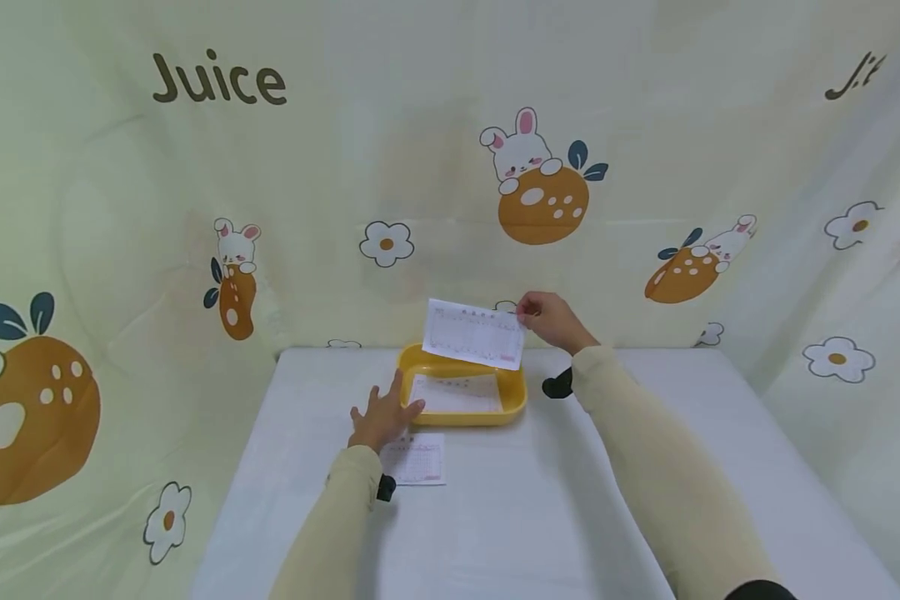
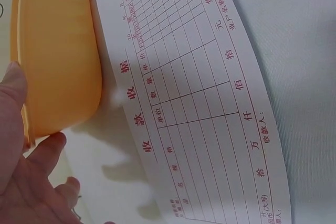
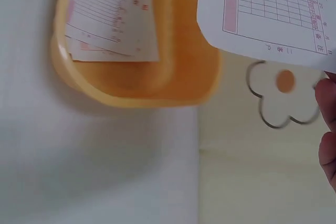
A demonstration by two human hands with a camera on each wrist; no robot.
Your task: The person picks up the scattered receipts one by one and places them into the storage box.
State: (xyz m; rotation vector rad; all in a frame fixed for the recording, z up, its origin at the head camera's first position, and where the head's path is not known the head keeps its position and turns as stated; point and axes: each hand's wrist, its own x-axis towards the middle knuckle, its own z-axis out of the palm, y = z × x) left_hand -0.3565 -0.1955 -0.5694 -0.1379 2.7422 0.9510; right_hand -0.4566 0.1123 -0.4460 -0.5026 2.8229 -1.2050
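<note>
My right hand point(image 1: 551, 319) pinches the top right corner of a white receipt slip point(image 1: 472, 334) with red print, and holds it in the air above the far rim of a yellow tray point(image 1: 516, 406). More slips point(image 1: 456, 393) lie inside the tray. The held slip point(image 3: 273, 17) hangs over the tray's far end point(image 3: 194, 72) in the right wrist view. My left hand point(image 1: 381, 414) rests on the table with its fingers spread, thumb against the tray's near left corner. Another slip point(image 1: 418, 458) lies flat on the table just beside that hand; the left wrist view shows this slip point(image 2: 194, 108) next to the tray's wall point(image 2: 58, 61).
The white table point(image 1: 532, 517) stands against a pale cloth backdrop point(image 1: 390, 167) printed with rabbits, oranges and flowers, which also hangs along both sides. A small black object point(image 1: 557, 385) sits at my right wrist, right of the tray.
</note>
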